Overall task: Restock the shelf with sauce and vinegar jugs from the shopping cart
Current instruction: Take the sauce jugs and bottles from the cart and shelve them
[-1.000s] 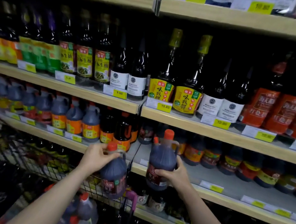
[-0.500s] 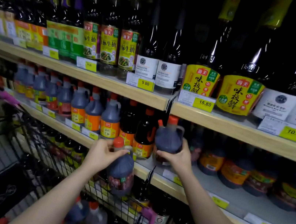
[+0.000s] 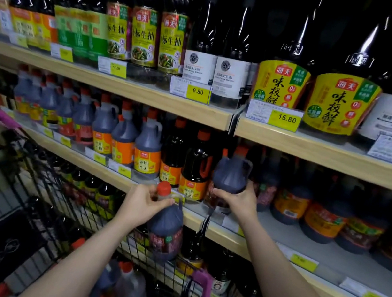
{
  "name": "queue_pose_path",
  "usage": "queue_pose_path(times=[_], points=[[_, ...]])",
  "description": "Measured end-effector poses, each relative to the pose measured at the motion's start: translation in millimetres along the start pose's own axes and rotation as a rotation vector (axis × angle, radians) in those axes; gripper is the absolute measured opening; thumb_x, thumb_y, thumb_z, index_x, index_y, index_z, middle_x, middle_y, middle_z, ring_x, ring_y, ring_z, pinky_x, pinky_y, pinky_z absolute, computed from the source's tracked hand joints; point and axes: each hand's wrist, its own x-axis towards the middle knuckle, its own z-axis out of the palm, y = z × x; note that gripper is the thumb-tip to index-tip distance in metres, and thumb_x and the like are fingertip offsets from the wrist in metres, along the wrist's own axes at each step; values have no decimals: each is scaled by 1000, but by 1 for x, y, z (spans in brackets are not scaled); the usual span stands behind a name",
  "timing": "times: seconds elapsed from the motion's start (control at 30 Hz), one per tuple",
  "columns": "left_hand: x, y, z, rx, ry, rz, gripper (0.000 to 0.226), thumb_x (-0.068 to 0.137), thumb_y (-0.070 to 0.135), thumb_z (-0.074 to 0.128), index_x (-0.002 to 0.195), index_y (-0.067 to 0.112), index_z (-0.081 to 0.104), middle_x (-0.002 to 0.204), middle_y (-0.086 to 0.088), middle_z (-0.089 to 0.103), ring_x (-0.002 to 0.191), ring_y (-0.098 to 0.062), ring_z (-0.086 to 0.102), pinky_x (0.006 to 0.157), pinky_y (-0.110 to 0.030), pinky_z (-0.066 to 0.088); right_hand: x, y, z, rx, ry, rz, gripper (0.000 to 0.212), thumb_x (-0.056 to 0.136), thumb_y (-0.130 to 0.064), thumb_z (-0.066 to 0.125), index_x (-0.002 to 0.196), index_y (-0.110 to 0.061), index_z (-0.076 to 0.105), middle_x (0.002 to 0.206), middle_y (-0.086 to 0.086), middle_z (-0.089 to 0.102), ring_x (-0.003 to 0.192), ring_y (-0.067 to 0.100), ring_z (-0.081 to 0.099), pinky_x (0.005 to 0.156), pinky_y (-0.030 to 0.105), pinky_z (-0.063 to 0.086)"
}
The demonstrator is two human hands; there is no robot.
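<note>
- Left hand (image 3: 142,205) gripped a dark jug (image 3: 165,225) by its neck and handle, just under the red cap, holding it in the air before the shelf's (image 3: 265,237) front edge and above the cart (image 3: 37,201).
- Right hand (image 3: 238,200) clasped a second jug (image 3: 230,174) round its body, at the shelf's front edge, beside the orange-labelled bottles (image 3: 193,170).
- More jugs (image 3: 128,288) lay in the cart.

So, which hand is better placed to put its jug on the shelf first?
The right hand. Its jug is already at the middle shelf, beside the standing bottles. The left hand holds its jug by the neck, lower, in front of the shelf edge above the cart.
</note>
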Motion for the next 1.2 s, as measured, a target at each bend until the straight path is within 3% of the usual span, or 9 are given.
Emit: queue_pose_path(times=[0.2, 0.33, 0.47, 0.53, 0.67, 0.77, 0.97, 1.1, 1.2], points=[[4, -8, 0, -24, -28, -19, 17, 74, 27, 77, 86, 15, 73, 84, 4, 74, 82, -4, 67, 72, -35, 56, 3, -2, 6, -60, -27, 24, 93, 51, -32, 90, 127, -9, 43, 125, 10, 59, 114, 27, 56, 96, 40, 47], [3, 0, 0, -16, -50, -2, 13, 75, 24, 77, 85, 17, 72, 85, 6, 73, 80, 5, 62, 67, -20, 52, 2, -8, 0, -55, -102, 67, 98, 52, -33, 90, 132, -10, 39, 130, 9, 56, 117, 25, 54, 98, 37, 46], [2, 19, -5, -39, -92, 4, 10, 74, 21, 77, 79, 26, 70, 84, 8, 73, 82, -2, 66, 71, -26, 54, -21, -24, -27, 31, -211, 44, 104, 61, -21, 86, 144, -8, 24, 135, -5, 38, 125, 10, 37, 99, 15, 30], [-1, 35, -7, -51, -133, 13, 13, 74, 20, 77, 79, 29, 69, 83, 11, 72, 80, 0, 66, 71, -24, 51, -47, -23, -44, -25, -241, -15, 102, 63, -20, 86, 144, -10, 26, 139, -3, 35, 132, 10, 31, 99, 14, 25], [-8, 82, -8, -39, -237, 7, 12, 74, 25, 77, 84, 19, 73, 86, 7, 74, 85, -3, 67, 74, -30, 56, -99, -32, -59, -48, -492, 59, 97, 62, -23, 86, 142, -21, 31, 141, -5, 35, 131, 7, 29, 101, 20, 28], [-13, 119, -7, -53, -284, 26, 11, 74, 25, 78, 80, 18, 72, 84, 2, 74, 82, -8, 67, 73, -32, 54, -123, -47, -56, -29, -547, 64, 98, 59, -17, 88, 140, -17, 32, 134, -2, 43, 121, 5, 38, 91, 8, 34], [-23, 156, 4, -171, -388, 54, 17, 72, 21, 79, 88, 17, 73, 93, -3, 74, 90, -11, 67, 79, -35, 55, -143, -51, -72, 49, -415, 80, 95, 34, -33, 88, 118, -20, 46, 114, 0, 59, 103, 10, 58, 71, 8, 47], [-18, 158, 8, -293, -286, -41, 18, 84, 25, 67, 100, 18, 66, 100, 0, 68, 101, -14, 62, 89, -30, 50, -142, -47, -92, 3, -251, 27, 80, 47, -19, 92, 111, -27, 45, 110, -2, 58, 103, 18, 57, 77, 25, 47], [-8, 133, 19, -135, -165, -103, 43, 83, 31, 68, 120, 12, 56, 115, -2, 61, 113, -17, 55, 95, -29, 44, -125, -49, -111, 6, -160, -38, 80, 49, -19, 92, 109, -37, 42, 112, -5, 56, 102, 14, 55, 80, 28, 46]])
